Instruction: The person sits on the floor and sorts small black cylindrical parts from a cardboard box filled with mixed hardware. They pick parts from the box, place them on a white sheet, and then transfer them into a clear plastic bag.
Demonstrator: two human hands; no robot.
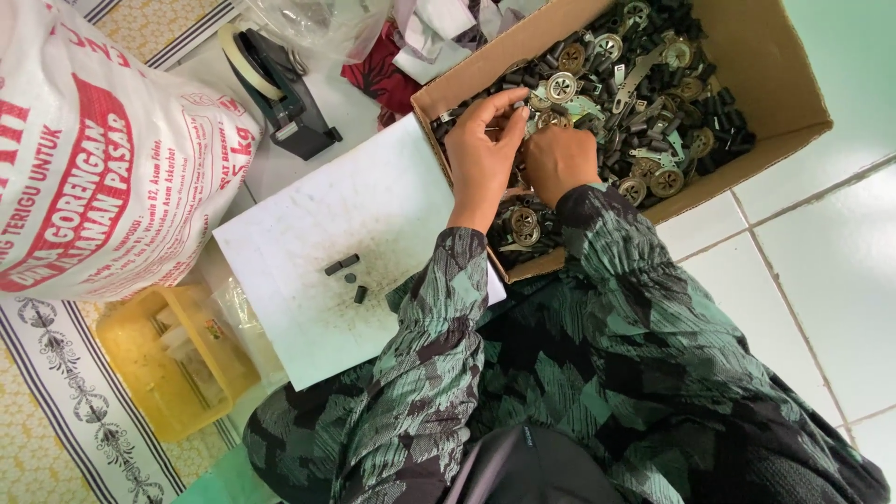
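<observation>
The sleeves (439,308) carry a jagged green, grey and black camouflage-like print. The box (765,65) is plain brown cardboard, filled with black, silver and brass-toned parts (644,84). The board (327,215) is white with faint grey smudges, and 4 small black pieces (347,275) lie on it. The sack (93,159) is white with red lettering. The tub (168,359) is translucent yellow. The floor tiles (821,271) are pale green-white. The mat (65,411) is cream with black stripes and scrollwork.
</observation>
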